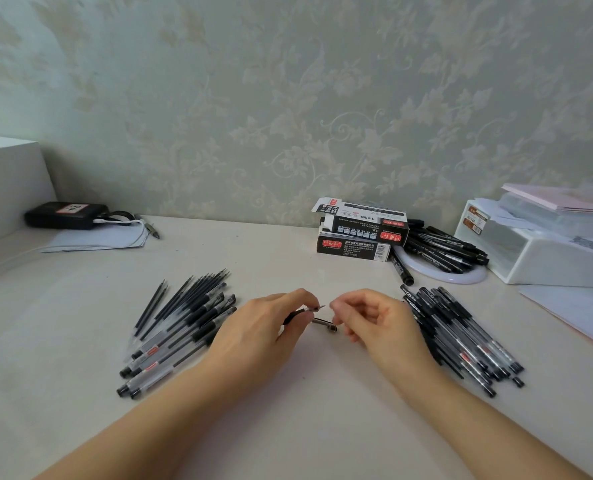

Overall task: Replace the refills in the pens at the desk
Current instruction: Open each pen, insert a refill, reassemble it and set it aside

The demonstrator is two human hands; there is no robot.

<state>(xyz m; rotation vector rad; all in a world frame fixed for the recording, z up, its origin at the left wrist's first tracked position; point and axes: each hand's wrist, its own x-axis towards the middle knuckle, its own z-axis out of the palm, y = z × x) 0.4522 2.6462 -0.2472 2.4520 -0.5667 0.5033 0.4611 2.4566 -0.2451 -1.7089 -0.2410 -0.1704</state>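
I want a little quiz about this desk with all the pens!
1. True or false: the left hand holds a pen.
2. Which pile lies right of the right hand? A) capped pens B) coins
3. Fill in: the two stacked boxes stand against the ____.

Key: 1 true; 2 A; 3 wall.

A single head-worn view looks forward and down from above the near edge of the desk (pixel 288 427), close over it, facing the patterned wall (pixel 288 98) behind. Wide-angle bending curves the desk's far edge beneath that wall.
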